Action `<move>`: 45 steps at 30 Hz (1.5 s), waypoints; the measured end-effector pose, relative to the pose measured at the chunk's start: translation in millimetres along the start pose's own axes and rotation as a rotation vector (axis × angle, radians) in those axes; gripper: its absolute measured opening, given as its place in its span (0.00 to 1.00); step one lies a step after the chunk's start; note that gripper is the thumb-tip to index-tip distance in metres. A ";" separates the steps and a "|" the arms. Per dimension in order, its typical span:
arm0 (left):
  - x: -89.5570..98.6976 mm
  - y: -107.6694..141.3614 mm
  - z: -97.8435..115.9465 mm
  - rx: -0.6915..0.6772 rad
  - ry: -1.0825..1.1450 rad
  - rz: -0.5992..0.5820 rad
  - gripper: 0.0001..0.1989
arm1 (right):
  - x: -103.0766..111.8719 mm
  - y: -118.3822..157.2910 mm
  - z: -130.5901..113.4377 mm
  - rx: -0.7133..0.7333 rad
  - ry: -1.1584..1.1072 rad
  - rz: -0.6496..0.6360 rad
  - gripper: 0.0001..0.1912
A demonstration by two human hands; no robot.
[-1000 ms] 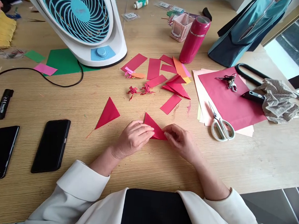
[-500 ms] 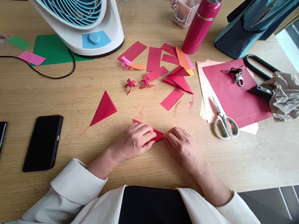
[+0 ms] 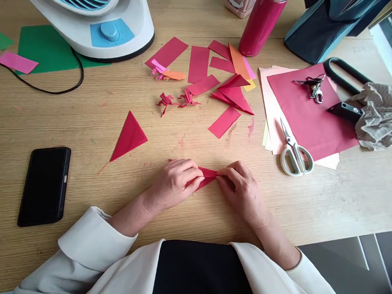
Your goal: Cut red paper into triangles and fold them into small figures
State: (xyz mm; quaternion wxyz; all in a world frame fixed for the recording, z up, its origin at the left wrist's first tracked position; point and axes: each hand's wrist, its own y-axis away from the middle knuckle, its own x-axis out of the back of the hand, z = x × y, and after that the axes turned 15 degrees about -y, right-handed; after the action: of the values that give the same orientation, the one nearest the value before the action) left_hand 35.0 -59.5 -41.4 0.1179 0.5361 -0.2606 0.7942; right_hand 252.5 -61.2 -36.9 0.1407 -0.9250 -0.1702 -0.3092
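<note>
A folded red paper [image 3: 207,174] lies between my hands near the table's front edge. My left hand [image 3: 176,181] grips its left part between thumb and fingers and hides some of it. At the right tip, my right hand [image 3: 241,190] pinches the paper. A red paper triangle [image 3: 128,137] lies to the left. Farther back are small red folded figures [image 3: 187,98], several red strips [image 3: 199,64] and a stack of folded red pieces [image 3: 233,93]. White-handled scissors [image 3: 294,156] rest partly on a large red sheet [image 3: 312,115] at the right.
A white fan [image 3: 123,39] stands at the back left, its cable [image 3: 65,92] beside a green sheet [image 3: 38,46]. A black phone [image 3: 44,186] lies left. Behind are a pink bottle [image 3: 263,24] and a dark bag [image 3: 319,34]. Crumpled grey cloth [image 3: 382,116] sits right.
The view has shifted, with the fan and bottle now higher in it. More of the folded paper's lower part shows below my left fingers, and my right fingers are raised slightly more.
</note>
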 end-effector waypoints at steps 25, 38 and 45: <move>4.7 -6.8 -2.1 0.143 0.054 0.013 0.07 | 2.4 -9.4 3.5 -0.109 0.013 -0.017 0.07; 5.1 -11.9 -2.8 0.198 -0.023 -0.016 0.10 | -1.2 -13.4 1.2 -0.140 0.078 -0.011 0.09; 3.4 -11.4 -2.4 0.191 -0.054 -0.035 0.10 | 0.4 -9.8 -0.6 -0.123 0.058 -0.010 0.07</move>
State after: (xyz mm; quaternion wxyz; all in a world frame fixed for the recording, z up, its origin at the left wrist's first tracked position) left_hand 37.1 -49.0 -35.7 0.0731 0.5705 -0.1771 0.7986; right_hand 248.5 -52.5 -34.6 0.0869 -0.9217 -0.1515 -0.3465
